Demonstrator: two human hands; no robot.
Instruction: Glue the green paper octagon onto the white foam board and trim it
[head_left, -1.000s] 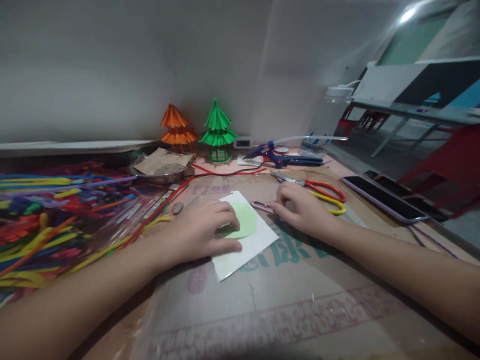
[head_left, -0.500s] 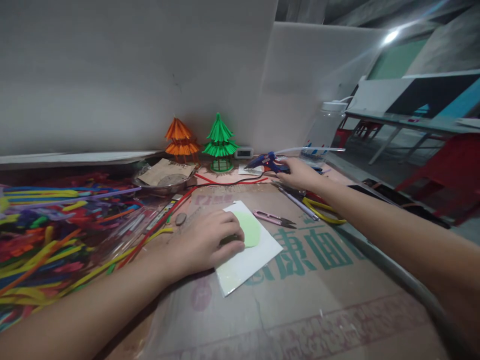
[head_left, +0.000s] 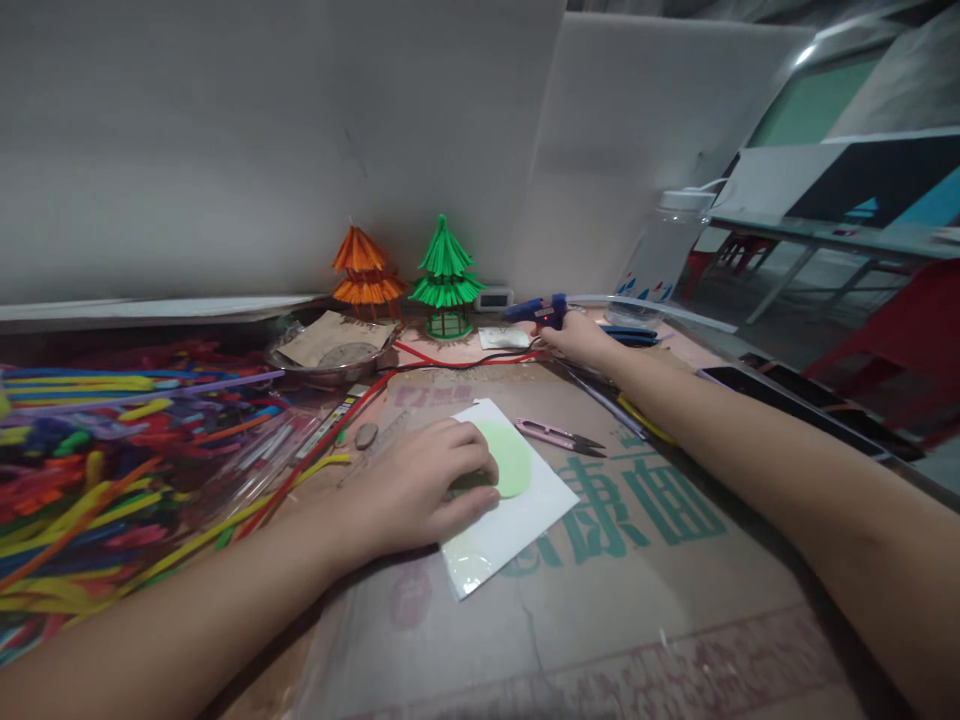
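So there's one big cardboard sheet [head_left: 622, 620] down flat, with a heap of coloured craft sticks [head_left: 82, 480] to its left, way too tangled to count. One clear bottle [head_left: 656, 255] with a white lid sits at the back right, can't tell what's in it. Two little towers by the wall: one orange tower [head_left: 365, 268], one green tower [head_left: 448, 285]. One bowl [head_left: 330, 376] too, a piece of brown paper [head_left: 319, 338] lying in or over it. Right hand [head_left: 583, 338] is gripping the one blue glue gun [head_left: 551, 310], right of the green tower; nozzle points left, long axis side to side, clear stick [head_left: 645, 303] out the back. Left hand [head_left: 427, 475] is loosely curled on one white card [head_left: 517, 530], fingertips at the single green paper [head_left: 513, 462]. Smallest: one pink pair of snips [head_left: 559, 437] beside the card, tips rightward.
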